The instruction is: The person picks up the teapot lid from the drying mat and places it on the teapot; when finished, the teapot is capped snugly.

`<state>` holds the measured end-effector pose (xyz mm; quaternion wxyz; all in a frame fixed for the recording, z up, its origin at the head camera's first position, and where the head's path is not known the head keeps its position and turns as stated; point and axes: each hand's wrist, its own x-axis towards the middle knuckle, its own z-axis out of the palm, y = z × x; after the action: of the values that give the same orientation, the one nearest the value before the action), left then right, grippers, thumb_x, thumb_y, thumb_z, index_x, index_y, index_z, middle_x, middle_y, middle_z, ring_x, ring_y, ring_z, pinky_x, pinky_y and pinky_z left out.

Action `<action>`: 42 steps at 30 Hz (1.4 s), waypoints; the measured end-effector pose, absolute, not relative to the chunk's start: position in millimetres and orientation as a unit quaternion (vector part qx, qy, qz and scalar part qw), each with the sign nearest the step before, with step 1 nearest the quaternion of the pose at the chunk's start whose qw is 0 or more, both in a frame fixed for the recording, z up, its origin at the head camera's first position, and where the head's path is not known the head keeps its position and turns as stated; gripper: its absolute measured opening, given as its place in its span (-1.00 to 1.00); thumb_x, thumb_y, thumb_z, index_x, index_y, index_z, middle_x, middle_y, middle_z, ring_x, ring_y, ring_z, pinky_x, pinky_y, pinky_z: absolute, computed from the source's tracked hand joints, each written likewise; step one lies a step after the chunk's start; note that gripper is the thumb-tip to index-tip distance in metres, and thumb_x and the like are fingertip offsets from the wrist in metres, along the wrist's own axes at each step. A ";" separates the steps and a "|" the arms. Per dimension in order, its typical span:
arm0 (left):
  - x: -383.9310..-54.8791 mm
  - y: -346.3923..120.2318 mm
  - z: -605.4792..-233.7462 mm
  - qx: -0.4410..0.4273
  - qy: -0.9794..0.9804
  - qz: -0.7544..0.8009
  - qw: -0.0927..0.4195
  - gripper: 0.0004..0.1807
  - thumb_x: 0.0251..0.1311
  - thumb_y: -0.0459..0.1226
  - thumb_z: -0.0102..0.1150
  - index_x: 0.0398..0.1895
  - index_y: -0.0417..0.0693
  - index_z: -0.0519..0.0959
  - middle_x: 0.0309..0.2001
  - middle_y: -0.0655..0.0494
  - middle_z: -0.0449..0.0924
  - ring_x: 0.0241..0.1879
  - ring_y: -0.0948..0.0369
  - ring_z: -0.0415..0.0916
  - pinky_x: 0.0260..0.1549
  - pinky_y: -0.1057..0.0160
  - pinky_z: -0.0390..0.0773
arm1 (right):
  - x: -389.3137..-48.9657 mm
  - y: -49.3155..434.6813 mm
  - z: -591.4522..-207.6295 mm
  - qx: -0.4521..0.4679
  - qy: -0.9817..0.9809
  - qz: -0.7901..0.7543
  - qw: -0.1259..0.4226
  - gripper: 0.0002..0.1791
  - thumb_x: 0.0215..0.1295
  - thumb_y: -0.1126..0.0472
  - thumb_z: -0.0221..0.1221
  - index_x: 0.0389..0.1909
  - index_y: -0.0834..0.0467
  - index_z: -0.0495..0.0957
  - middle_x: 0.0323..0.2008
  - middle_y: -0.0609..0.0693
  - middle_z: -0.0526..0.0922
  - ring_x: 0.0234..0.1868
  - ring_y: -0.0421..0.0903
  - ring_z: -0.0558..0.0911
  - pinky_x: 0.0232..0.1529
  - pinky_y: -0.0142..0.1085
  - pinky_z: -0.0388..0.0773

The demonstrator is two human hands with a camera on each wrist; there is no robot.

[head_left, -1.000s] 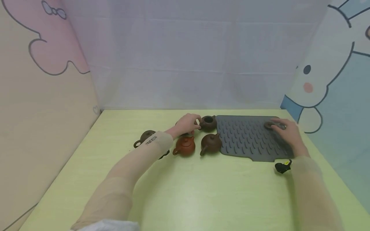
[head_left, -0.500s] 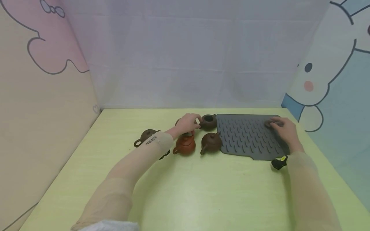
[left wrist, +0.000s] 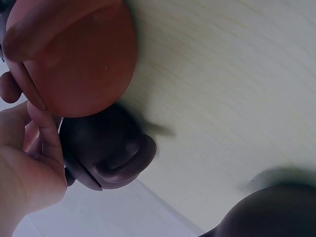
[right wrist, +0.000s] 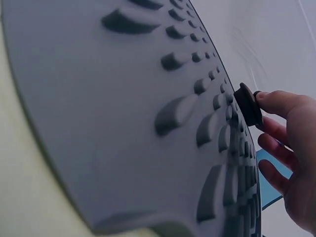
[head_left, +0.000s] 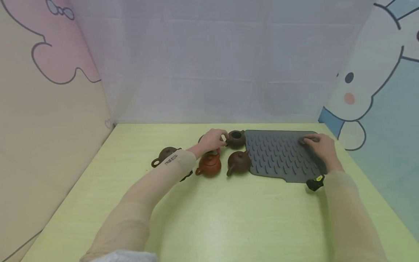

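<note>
My left hand (head_left: 213, 139) pinches the handle of a dark brown teapot (head_left: 237, 140) that stands lidless, its round mouth showing, beside the mat's left edge. In the right wrist view a dark round lid (right wrist: 247, 106) is held by its knob between thumb and fingertip of my right hand (right wrist: 296, 148). The lid stands tilted close over the far right part of a grey mat (head_left: 291, 175) covered in raised nubs. A reddish-brown teapot (head_left: 209, 166) and another dark brown teapot (head_left: 239, 162), both lidded, stand nearer than the left hand.
A dark teapot (head_left: 166, 154) stands farther left, partly covered by the left sleeve. Another teapot is mostly hidden behind the left hand. A black device with a yellow label (head_left: 315, 183) sits at the right wrist. A white curtain (head_left: 209, 72) hangs behind the pale table.
My right hand and forearm have shifted slightly to the left, with the lid still over the mat. The left hand keeps its hold on the lidless teapot's handle.
</note>
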<state>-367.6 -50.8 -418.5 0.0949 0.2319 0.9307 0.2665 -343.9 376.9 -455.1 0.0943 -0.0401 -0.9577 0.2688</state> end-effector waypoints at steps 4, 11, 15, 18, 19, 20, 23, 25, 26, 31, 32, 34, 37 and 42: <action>-368.2 -50.7 -419.1 0.230 0.931 0.268 0.095 -0.72 0.35 -0.30 0.15 0.11 0.01 0.55 -0.21 0.03 0.77 -0.67 0.27 0.63 -0.61 0.40 0.48 | -345.4 368.6 -447.3 -0.027 -0.954 0.285 0.092 -0.57 0.48 0.06 0.06 0.12 0.32 0.56 0.15 0.39 0.56 0.20 0.36 0.50 0.24 0.26 0.35; -369.8 -50.1 -419.7 0.234 0.929 0.272 0.095 -0.71 0.35 -0.29 0.15 0.11 -0.01 0.54 -0.18 0.00 0.76 -0.66 0.25 0.64 -0.62 0.39 0.48 | -353.7 341.9 -434.4 -0.022 -0.943 0.321 0.082 -0.57 0.48 0.06 0.07 0.18 0.27 0.54 0.20 0.33 0.55 0.26 0.31 0.49 0.27 0.24 0.37; -370.7 -49.8 -420.2 0.235 0.927 0.276 0.095 -0.71 0.35 -0.30 0.14 0.11 -0.02 0.54 -0.19 -0.02 0.76 -0.67 0.24 0.63 -0.62 0.40 0.48 | -359.2 321.2 -431.5 -0.017 -0.936 0.337 0.102 -0.57 0.49 0.03 0.06 0.18 0.24 0.55 0.21 0.31 0.55 0.25 0.28 0.49 0.25 0.24 0.38; -370.8 -49.4 -420.4 0.235 0.926 0.280 0.095 -0.72 0.35 -0.32 0.14 0.10 -0.03 0.55 -0.20 -0.03 0.77 -0.66 0.25 0.64 -0.59 0.40 0.49 | -363.1 304.8 -431.2 -0.005 -0.928 0.351 0.127 -0.56 0.47 0.02 0.07 0.16 0.23 0.57 0.19 0.30 0.56 0.22 0.26 0.51 0.21 0.22 0.43; -370.3 -49.4 -420.2 0.234 0.926 0.281 0.095 -0.72 0.35 -0.32 0.14 0.10 -0.03 0.55 -0.19 -0.03 0.77 -0.66 0.26 0.64 -0.58 0.40 0.50 | -364.6 299.5 -431.8 0.001 -0.924 0.358 0.134 -0.56 0.47 0.01 0.08 0.16 0.23 0.57 0.18 0.29 0.57 0.21 0.24 0.51 0.20 0.20 0.44; -369.6 -49.6 -419.7 0.234 0.926 0.282 0.095 -0.72 0.35 -0.32 0.14 0.10 -0.04 0.55 -0.20 -0.03 0.77 -0.66 0.26 0.64 -0.55 0.40 0.52 | -365.6 293.9 -432.1 0.008 -0.921 0.365 0.139 -0.56 0.47 0.00 0.08 0.16 0.23 0.58 0.18 0.29 0.58 0.20 0.23 0.52 0.20 0.20 0.44; -367.0 -50.3 -418.2 0.234 0.925 0.282 0.096 -0.72 0.35 -0.34 0.14 0.10 -0.05 0.56 -0.19 -0.05 0.76 -0.64 0.26 0.65 -0.51 0.38 0.57 | -368.9 277.6 -433.6 0.025 -0.906 0.397 0.142 -0.58 0.45 0.00 0.11 0.15 0.19 0.59 0.16 0.23 0.60 0.19 0.16 0.52 0.21 0.15 0.45; -365.5 -50.7 -417.4 0.234 0.926 0.281 0.096 -0.72 0.36 -0.34 0.14 0.11 -0.06 0.56 -0.18 -0.06 0.75 -0.63 0.27 0.65 -0.49 0.37 0.59 | -369.4 266.9 -433.6 0.037 -0.898 0.416 0.140 -0.59 0.45 0.00 0.12 0.14 0.17 0.60 0.15 0.21 0.61 0.17 0.13 0.52 0.23 0.14 0.43; -365.1 -50.7 -417.2 0.235 0.925 0.281 0.098 -0.72 0.36 -0.34 0.13 0.11 -0.06 0.55 -0.18 -0.06 0.75 -0.63 0.27 0.65 -0.49 0.37 0.60 | -369.4 261.5 -433.4 0.043 -0.893 0.425 0.138 -0.59 0.44 0.01 0.13 0.14 0.17 0.60 0.15 0.20 0.61 0.17 0.12 0.52 0.23 0.14 0.42; -365.3 -50.4 -417.9 0.236 0.924 0.282 0.103 -0.71 0.37 -0.33 0.12 0.13 -0.06 0.54 -0.16 -0.06 0.74 -0.61 0.27 0.65 -0.49 0.37 0.61 | -369.5 237.6 -434.1 0.083 -0.882 0.445 0.131 -0.61 0.42 0.02 0.16 0.11 0.17 0.63 0.14 0.20 0.60 0.12 0.10 0.53 0.22 0.14 0.42; -365.5 -50.6 -417.9 0.236 0.924 0.283 0.103 -0.71 0.37 -0.33 0.11 0.13 -0.06 0.54 -0.15 -0.07 0.74 -0.61 0.27 0.65 -0.49 0.37 0.61 | -370.3 232.8 -434.5 0.093 -0.882 0.444 0.130 -0.62 0.42 0.03 0.16 0.10 0.17 0.63 0.14 0.20 0.60 0.12 0.10 0.53 0.22 0.14 0.43; -365.7 -50.8 -418.0 0.238 0.923 0.284 0.101 -0.71 0.37 -0.34 0.12 0.12 -0.06 0.55 -0.16 -0.07 0.74 -0.62 0.27 0.65 -0.50 0.37 0.61 | -371.8 223.9 -435.5 0.108 -0.879 0.447 0.125 -0.63 0.41 0.04 0.17 0.09 0.17 0.64 0.13 0.19 0.60 0.12 0.09 0.54 0.22 0.12 0.44; -366.1 -50.9 -418.9 0.240 0.923 0.285 0.096 -0.72 0.36 -0.34 0.13 0.11 -0.06 0.56 -0.17 -0.07 0.75 -0.63 0.27 0.65 -0.51 0.37 0.59 | -374.3 212.5 -437.2 0.127 -0.874 0.454 0.116 -0.65 0.41 0.07 0.18 0.08 0.16 0.64 0.11 0.18 0.60 0.10 0.08 0.54 0.21 0.09 0.48; -366.9 -50.9 -422.0 0.241 0.924 0.282 0.089 -0.73 0.36 -0.33 0.13 0.10 -0.04 0.56 -0.19 -0.05 0.75 -0.63 0.27 0.64 -0.50 0.37 0.58 | -375.5 196.9 -441.9 0.145 -0.867 0.465 0.105 -0.68 0.39 0.09 0.21 0.05 0.15 0.66 0.07 0.16 0.61 0.06 0.04 0.55 0.19 0.05 0.51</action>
<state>-366.9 -50.9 -422.0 0.0893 0.2409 0.9244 0.2818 -375.5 196.9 -441.9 0.1048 0.1454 -0.8669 0.4652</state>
